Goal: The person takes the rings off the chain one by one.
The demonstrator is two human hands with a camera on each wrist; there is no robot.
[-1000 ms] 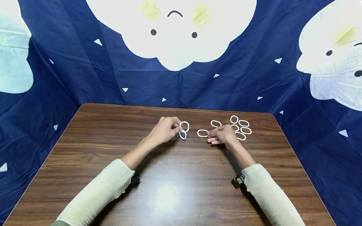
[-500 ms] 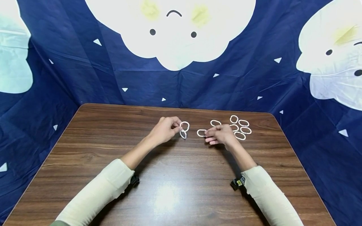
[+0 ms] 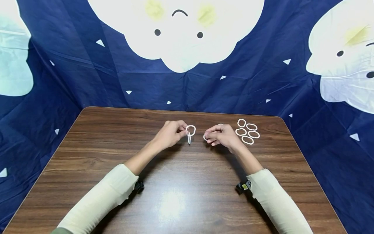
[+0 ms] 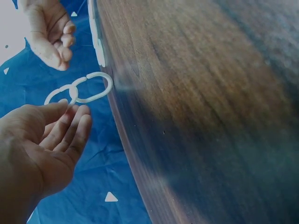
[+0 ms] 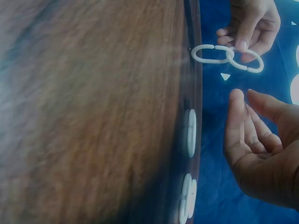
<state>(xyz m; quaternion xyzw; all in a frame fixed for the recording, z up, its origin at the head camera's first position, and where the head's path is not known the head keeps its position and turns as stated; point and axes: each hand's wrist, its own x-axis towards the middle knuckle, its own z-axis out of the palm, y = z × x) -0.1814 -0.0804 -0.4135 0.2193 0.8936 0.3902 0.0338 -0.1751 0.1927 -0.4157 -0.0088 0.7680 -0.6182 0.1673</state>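
Observation:
My left hand (image 3: 173,134) pinches a white oval plastic chain link (image 3: 191,126) between thumb and fingers, above the table. A second white link (image 4: 103,94) is hooked through it and hangs down; in the head view it shows edge-on. Each link has a small gap in its loop. To the right, my right hand (image 3: 223,138) hovers over a loose white link (image 3: 205,138), which it mostly hides in the head view. In the right wrist view, my right thumb and fingers are bent and slightly apart, with nothing between them.
Several loose white links (image 3: 247,140) lie in a cluster on the brown wooden table (image 3: 187,182), right of my right hand. Another link (image 3: 220,124) peeks out behind that hand. A dark blue curtain (image 3: 187,87) with white clouds stands behind the table.
My right hand has moved left, over the loose link, uncovering the cluster behind it. My left hand has stayed in place; the hanging link has turned edge-on.

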